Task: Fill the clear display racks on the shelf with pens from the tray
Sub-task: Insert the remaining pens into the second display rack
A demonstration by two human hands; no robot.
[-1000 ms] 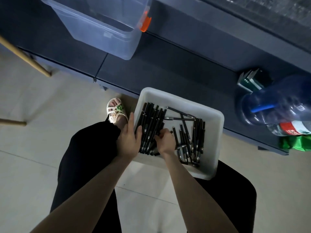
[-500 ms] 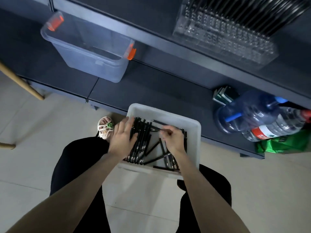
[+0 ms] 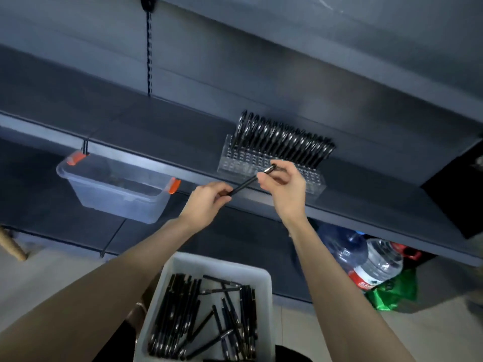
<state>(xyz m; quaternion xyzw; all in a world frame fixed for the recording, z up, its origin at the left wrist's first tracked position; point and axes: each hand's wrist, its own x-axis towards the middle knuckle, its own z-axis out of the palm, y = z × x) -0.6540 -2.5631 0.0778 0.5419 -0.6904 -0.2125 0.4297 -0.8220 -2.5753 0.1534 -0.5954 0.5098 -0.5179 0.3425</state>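
A black pen (image 3: pixel 245 183) with a silver tip is held between both hands in front of the shelf edge. My left hand (image 3: pixel 206 202) grips its lower end and my right hand (image 3: pixel 283 186) pinches its upper end near the tip. Just behind them, a clear display rack (image 3: pixel 261 163) stands on the dark shelf (image 3: pixel 156 137); its back rows hold several black pens (image 3: pixel 282 139), its front holes are bare. A white tray (image 3: pixel 264 288) with several loose black pens (image 3: pixel 183 314) rests on my lap at the bottom.
A clear storage bin (image 3: pixel 115 189) with orange clips sits on the lower shelf at left. Large water bottles (image 3: pixel 366 259) and a green bag (image 3: pixel 392 291) stand under the shelf at right. A wooden leg (image 3: pixel 11 244) shows at far left.
Both hands have left the tray and risen to the shelf with one pen between them. The view has tilted up from the tray to the rack.
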